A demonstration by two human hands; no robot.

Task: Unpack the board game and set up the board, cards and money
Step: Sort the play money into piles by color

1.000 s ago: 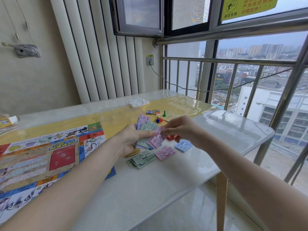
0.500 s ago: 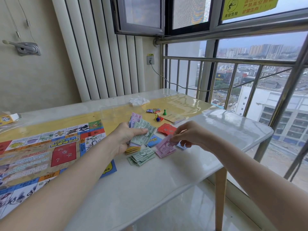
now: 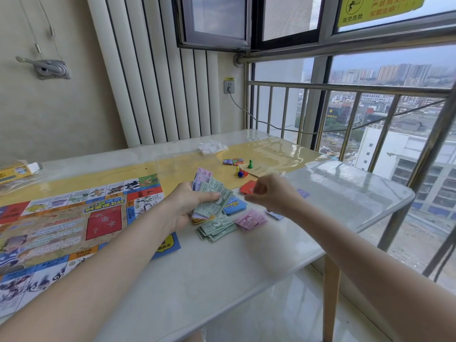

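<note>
Left hand: the left hand [image 3: 183, 206] grips a fanned wad of green and lilac paper play-money notes [image 3: 212, 197], thumb across the top, held just above the table.
Right hand: the right hand [image 3: 274, 193] hovers beside the wad with fingers loosely curled and blurred; I cannot tell whether anything is pinched in them.
Board: the colourful square-bordered paper game board [image 3: 61, 223] lies flat on the left part of the table, its red centre panel face up.
Sorted money: a small pile of green notes [image 3: 217, 228] lies below the left hand, with a pile of pink notes [image 3: 250, 219] just to its right.
Cards: a stack of blue cards [image 3: 234, 207] sits under the fanned wad's edge; a stack of red cards [image 3: 246, 187] lies beside the right hand's knuckles.
Pieces: a green pawn [image 3: 250, 164] stands further back, near a cluster of other coloured tokens [image 3: 240, 172].
Surface: the glossy white table [image 3: 222, 280] carries a yellow strip along its far side.
Other: a crumpled clear plastic wrapper [image 3: 212, 146] rests near the far edge.
</note>
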